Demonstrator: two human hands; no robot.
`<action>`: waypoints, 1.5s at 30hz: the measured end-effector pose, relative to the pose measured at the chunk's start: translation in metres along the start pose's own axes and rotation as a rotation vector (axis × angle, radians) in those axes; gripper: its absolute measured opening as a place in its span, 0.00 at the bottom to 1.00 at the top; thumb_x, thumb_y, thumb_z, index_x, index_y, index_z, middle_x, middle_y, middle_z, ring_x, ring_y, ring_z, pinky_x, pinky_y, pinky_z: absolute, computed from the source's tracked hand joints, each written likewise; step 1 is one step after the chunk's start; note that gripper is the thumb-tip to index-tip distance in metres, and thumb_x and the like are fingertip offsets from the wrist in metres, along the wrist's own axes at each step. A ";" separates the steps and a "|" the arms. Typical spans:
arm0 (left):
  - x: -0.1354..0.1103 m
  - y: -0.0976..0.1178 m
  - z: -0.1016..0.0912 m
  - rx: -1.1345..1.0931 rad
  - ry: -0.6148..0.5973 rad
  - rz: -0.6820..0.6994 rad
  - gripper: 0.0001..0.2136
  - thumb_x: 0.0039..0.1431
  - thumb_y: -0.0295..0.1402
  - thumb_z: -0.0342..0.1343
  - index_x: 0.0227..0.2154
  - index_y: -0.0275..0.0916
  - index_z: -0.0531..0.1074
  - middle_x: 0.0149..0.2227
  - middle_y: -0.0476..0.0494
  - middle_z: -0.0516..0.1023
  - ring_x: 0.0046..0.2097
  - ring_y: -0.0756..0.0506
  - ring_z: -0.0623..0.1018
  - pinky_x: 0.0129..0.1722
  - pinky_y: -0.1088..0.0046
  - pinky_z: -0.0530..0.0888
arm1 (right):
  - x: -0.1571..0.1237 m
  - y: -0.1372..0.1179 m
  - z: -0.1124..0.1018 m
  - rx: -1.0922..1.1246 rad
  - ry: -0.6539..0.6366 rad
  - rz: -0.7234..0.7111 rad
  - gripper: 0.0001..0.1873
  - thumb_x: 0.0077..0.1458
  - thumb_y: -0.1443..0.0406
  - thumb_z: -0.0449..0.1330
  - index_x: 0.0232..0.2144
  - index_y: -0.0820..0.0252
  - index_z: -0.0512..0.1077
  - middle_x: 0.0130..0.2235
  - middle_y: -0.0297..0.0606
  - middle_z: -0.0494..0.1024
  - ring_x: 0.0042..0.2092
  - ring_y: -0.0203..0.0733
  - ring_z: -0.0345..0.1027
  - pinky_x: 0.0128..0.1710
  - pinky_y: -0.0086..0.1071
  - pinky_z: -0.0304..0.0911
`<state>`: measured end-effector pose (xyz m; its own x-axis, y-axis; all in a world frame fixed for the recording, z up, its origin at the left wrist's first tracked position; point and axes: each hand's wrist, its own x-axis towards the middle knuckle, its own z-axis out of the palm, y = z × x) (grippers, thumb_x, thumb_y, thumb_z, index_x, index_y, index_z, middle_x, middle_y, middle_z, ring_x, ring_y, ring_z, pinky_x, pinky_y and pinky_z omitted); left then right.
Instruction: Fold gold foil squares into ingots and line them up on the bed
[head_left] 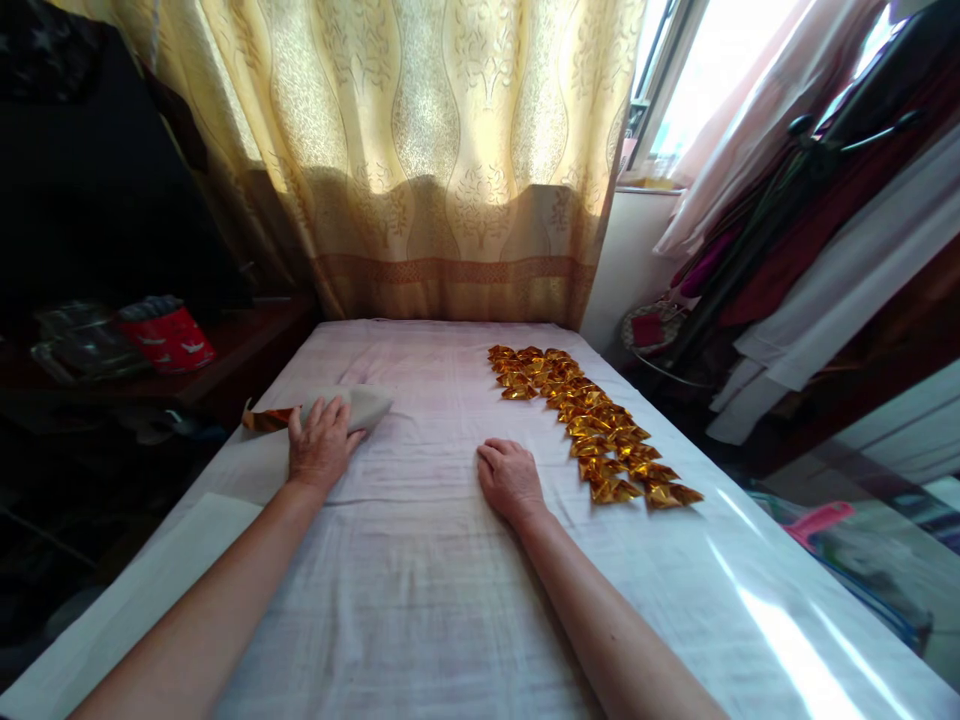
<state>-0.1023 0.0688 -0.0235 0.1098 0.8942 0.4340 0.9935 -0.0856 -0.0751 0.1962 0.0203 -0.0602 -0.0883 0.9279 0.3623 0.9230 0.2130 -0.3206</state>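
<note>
On the left of the cloth lies a pale grey sheet of paper (369,404), its far end bent up. A strip of gold foil (271,420) shows at its left end. My left hand (322,442) rests on this paper with the fingers spread over it. Near the middle of the cloth, my right hand (510,478) sits with its fingers curled in, and no object shows in it. To its right, several folded gold foil pieces (592,425) stand in rows, apart from the hand.
A pale checked cloth (420,580) covers the surface. White paper (187,560) lies along its left edge. A red container (166,335) and a glass jug (86,340) stand on the dark cabinet. Clothes hang on a black stand (750,250) at right. A yellow curtain (450,150) hangs behind.
</note>
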 end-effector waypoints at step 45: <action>-0.088 0.069 -0.043 -0.548 -0.342 0.341 0.13 0.68 0.39 0.46 0.35 0.42 0.74 0.31 0.48 0.81 0.34 0.45 0.80 0.38 0.71 0.71 | -0.060 -0.019 -0.032 0.225 -0.179 -0.342 0.11 0.63 0.63 0.56 0.45 0.60 0.73 0.37 0.41 0.81 0.40 0.43 0.74 0.45 0.34 0.60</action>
<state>-0.0426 -0.0350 -0.0281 0.4889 0.8583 0.1555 0.7881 -0.5111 0.3429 0.1964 -0.0487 -0.0476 -0.4561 0.8263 0.3303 0.7264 0.5601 -0.3982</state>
